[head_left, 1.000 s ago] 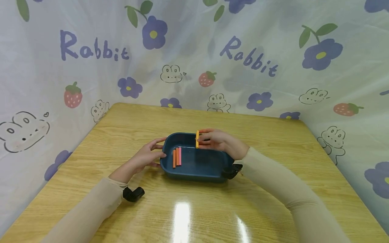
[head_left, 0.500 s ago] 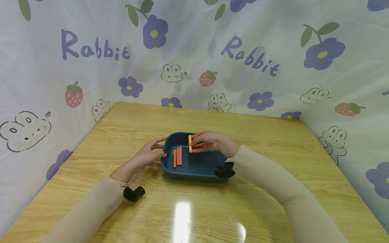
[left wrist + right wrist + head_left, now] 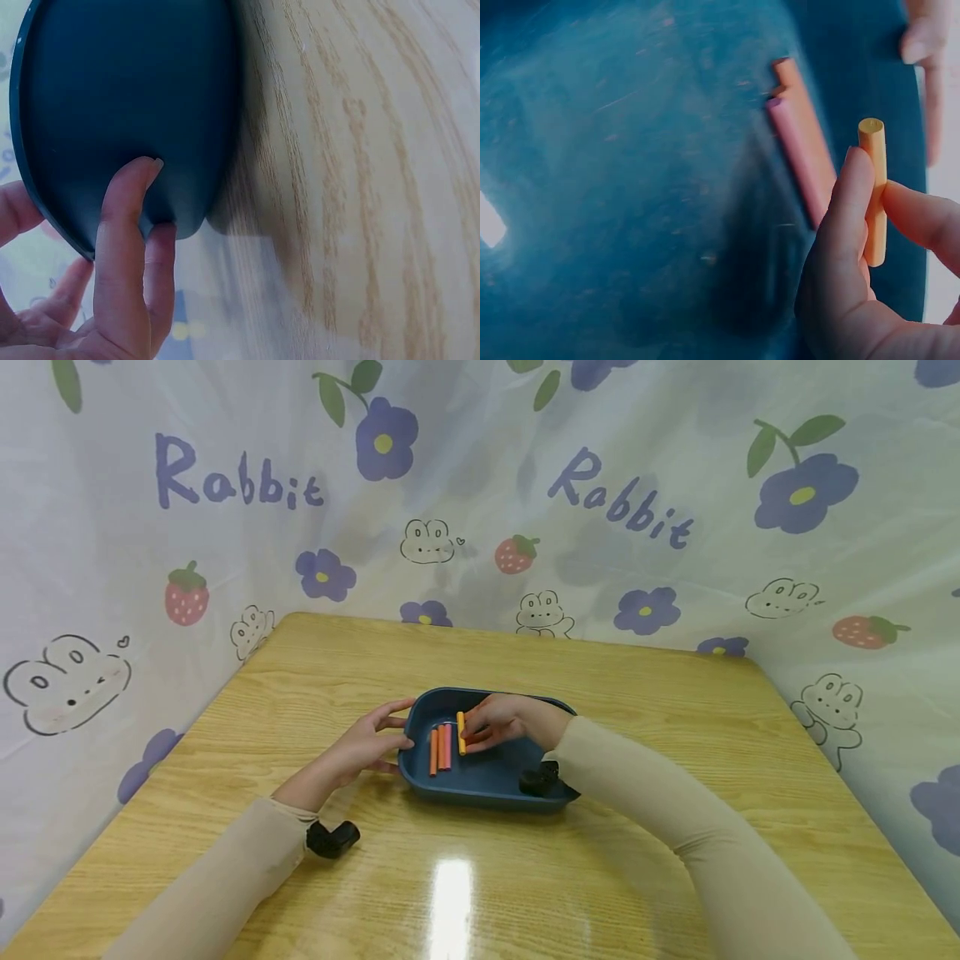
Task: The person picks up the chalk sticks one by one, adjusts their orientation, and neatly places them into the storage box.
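A yellow chalk stick (image 3: 875, 195) stands out in the right wrist view, pinched between the thumb and fingers of my right hand (image 3: 517, 718). In the head view this hand reaches inside the dark blue tray (image 3: 487, 795), with the stick just right of a pink chalk stick (image 3: 447, 747). Two orange chalk sticks (image 3: 433, 752) lie beside the pink one, side by side on the tray floor. My left hand (image 3: 367, 743) rests against the tray's left end, its fingers spread. In the left wrist view, fingertips touch the outer wall and others reach the rim.
The tray stands on a wood-grain table (image 3: 337, 652). Behind and along both sides hangs a white cloth (image 3: 465, 460) printed with flowers, rabbits and strawberries. A black camera mount (image 3: 332, 839) sits at the left wrist, another (image 3: 538, 779) at the right.
My right hand has moved left and down into the tray with the yellow chalk stick, closer to the pink one. The left hand has stayed against the tray's end.
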Demonstrator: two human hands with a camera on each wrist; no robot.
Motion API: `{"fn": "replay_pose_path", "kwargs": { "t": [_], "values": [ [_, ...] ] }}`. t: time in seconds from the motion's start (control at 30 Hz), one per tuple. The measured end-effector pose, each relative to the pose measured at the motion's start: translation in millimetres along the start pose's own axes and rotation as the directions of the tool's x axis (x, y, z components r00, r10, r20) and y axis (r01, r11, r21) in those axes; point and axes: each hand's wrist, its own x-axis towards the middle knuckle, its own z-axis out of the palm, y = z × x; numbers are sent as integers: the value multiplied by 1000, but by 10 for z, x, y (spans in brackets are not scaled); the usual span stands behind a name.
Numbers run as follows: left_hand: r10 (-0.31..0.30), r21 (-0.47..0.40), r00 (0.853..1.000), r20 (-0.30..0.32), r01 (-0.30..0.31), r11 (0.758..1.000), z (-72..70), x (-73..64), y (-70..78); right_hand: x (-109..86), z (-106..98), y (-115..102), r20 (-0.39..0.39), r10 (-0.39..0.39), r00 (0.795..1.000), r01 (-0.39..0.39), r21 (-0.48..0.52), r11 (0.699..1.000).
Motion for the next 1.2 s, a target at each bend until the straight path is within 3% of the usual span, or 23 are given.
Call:
{"fn": "replay_pose_path", "kwargs": {
  "t": [0.2, 0.57, 1.2],
  "values": [
    [13, -8, 1000, 5, -13, 1000, -5, 1, -2, 59, 44, 38, -19, 39, 999, -40, -44, 998],
    [19, -7, 1000, 10, -19, 1000, -20, -6, -6, 71, 57, 41, 29, 59, 998, -59, 2, 998],
    [1, -8, 1000, 4, -1, 1000, -8, 20, -20, -325, -32, -123, 123, -130, 984, 128, 20, 992]
  ]
}}
